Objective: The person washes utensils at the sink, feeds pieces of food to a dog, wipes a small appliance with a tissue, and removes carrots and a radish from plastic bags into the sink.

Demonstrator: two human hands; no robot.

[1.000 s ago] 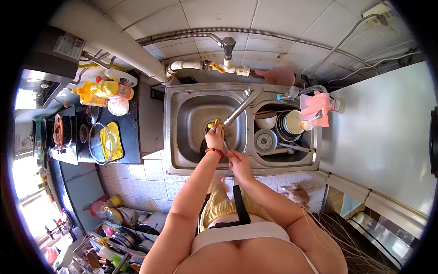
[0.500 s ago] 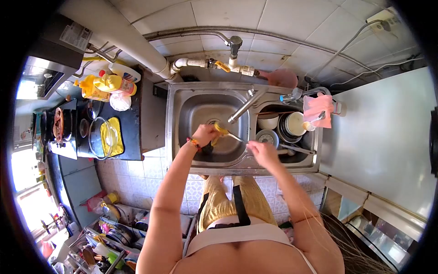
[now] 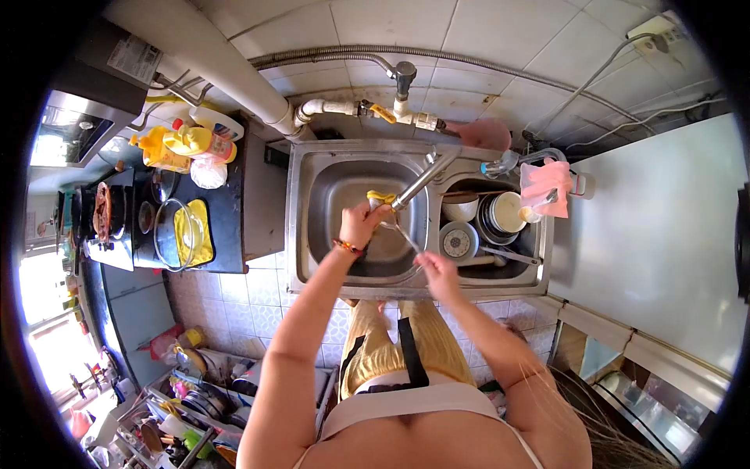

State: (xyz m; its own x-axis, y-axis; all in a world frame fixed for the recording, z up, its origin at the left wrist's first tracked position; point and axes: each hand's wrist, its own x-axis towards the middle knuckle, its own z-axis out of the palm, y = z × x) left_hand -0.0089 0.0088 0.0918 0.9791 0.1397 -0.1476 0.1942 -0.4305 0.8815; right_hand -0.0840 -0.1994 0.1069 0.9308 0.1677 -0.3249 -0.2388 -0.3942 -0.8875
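Observation:
Over the left basin of the steel sink [image 3: 320, 152], my left hand [image 3: 361, 224] is closed on a crumpled yellow dishcloth [image 3: 380, 196], right by the faucet's spout [image 3: 412, 190]. A thin, shiny metal utensil [image 3: 408, 239] runs between my two hands. My right hand [image 3: 440, 275] pinches its near end above the basin's front right rim. The far end lies at my left hand and the cloth, so I cannot tell what kind of utensil it is.
In the right basin sit a patterned bowl [image 3: 458, 239], a white bowl [image 3: 508, 211] stacked in others, and a long handle [image 3: 512, 255]. A pink cloth [image 3: 544, 187] hangs at the back right. On the left counter are a glass bowl [image 3: 166, 254] and yellow bottles [image 3: 166, 148].
My left hand, with the cloth, has moved right and up to the faucet's spout. My right hand has come slightly left and toward me, and the utensil now points more steeply.

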